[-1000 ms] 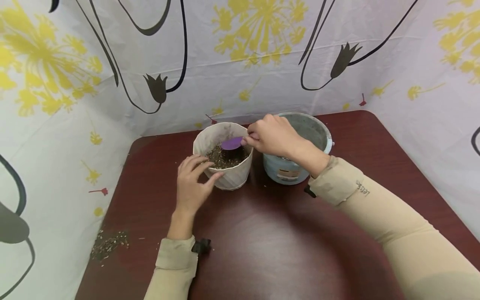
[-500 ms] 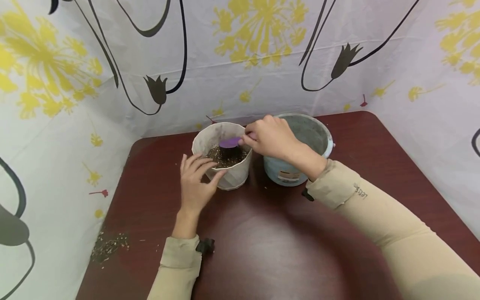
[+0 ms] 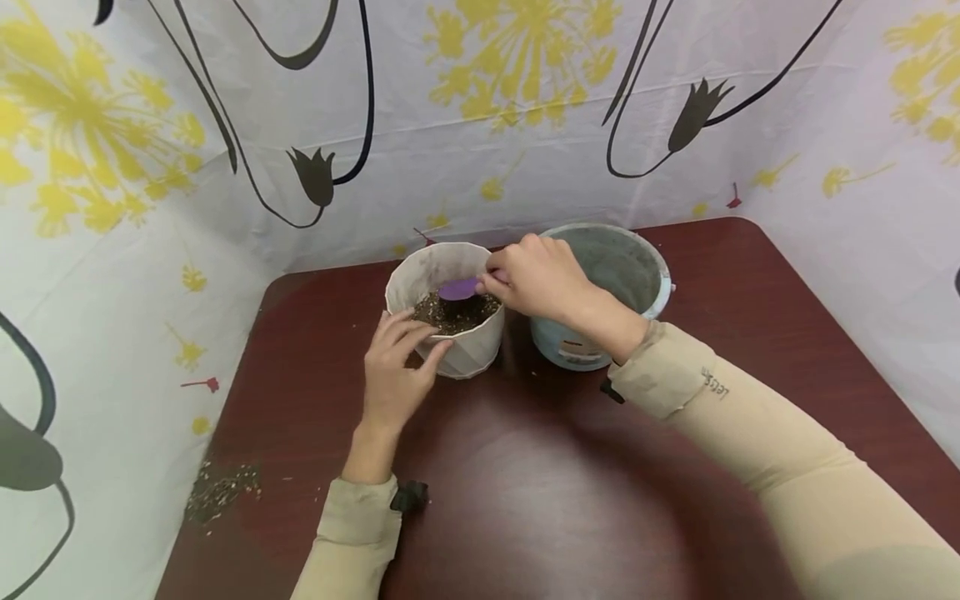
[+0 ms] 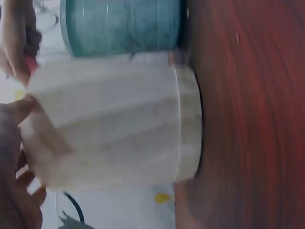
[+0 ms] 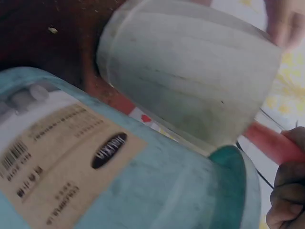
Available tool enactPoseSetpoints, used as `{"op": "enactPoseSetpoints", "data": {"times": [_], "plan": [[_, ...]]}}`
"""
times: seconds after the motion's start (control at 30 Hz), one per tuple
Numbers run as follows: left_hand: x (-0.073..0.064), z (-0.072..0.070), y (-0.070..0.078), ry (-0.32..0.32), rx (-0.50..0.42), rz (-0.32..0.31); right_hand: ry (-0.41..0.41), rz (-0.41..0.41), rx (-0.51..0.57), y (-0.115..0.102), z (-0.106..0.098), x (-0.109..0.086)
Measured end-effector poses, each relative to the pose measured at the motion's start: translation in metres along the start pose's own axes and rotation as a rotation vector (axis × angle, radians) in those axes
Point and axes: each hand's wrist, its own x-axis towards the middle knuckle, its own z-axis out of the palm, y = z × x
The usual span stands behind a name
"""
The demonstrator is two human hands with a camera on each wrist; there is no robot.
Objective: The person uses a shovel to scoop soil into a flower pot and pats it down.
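My right hand (image 3: 543,279) grips the handle of a purple scoop (image 3: 457,289), its blade inside the white flower pot (image 3: 468,354) over dark, speckled soil (image 3: 450,312). The handle (image 5: 271,142) looks pinkish red in the right wrist view. At the pot's near left rim is my left hand (image 3: 393,375), fingers over the edge and thumb on the outside front. In the left wrist view that thumb (image 4: 21,106) is right at the rim, with fingertips further round the pot (image 4: 109,124).
A light blue bucket (image 3: 573,346) with a paper label stands right beside the pot, under my right forearm. Spilled soil mix (image 3: 221,492) lies at the left edge of the dark red table (image 3: 525,500). Patterned white cloth (image 3: 450,150) hangs behind and at both sides.
The scoop and right hand have shifted slightly left and down in the pot. My left hand has slid a little to the right along the rim. Pot and bucket stand nearly as before.
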Motion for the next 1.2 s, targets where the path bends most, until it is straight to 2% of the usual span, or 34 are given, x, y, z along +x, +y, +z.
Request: {"op": "enactPoseSetpoints", "data": {"times": [0.13,0.23,0.37,0.5,0.6,0.8,0.97,1.2], "plan": [[0.000,0.004,0.004,-0.012,-0.030,-0.011,-0.002,0.002,-0.041,0.003,0.001,-0.003],[-0.001,0.012,0.013,0.030,-0.012,-0.052,-0.031,0.005,-0.056,0.004,0.009,-0.007],[-0.003,0.020,0.023,0.074,0.014,-0.095,-0.016,0.016,-0.058,0.004,0.014,-0.010],[-0.004,0.023,0.025,0.083,0.022,-0.097,0.001,-0.017,-0.030,0.006,0.014,-0.012],[-0.004,0.023,0.025,0.079,0.026,-0.095,0.025,-0.048,0.038,0.010,0.009,-0.017],[-0.006,0.022,0.023,0.077,0.028,-0.089,0.181,-0.086,0.170,0.028,-0.014,-0.033],[-0.007,0.021,0.021,0.096,0.018,-0.071,0.305,-0.085,0.198,0.051,-0.032,-0.054],[-0.009,0.017,0.021,0.106,0.016,-0.077,0.451,-0.056,0.225,0.074,-0.045,-0.093]]}}
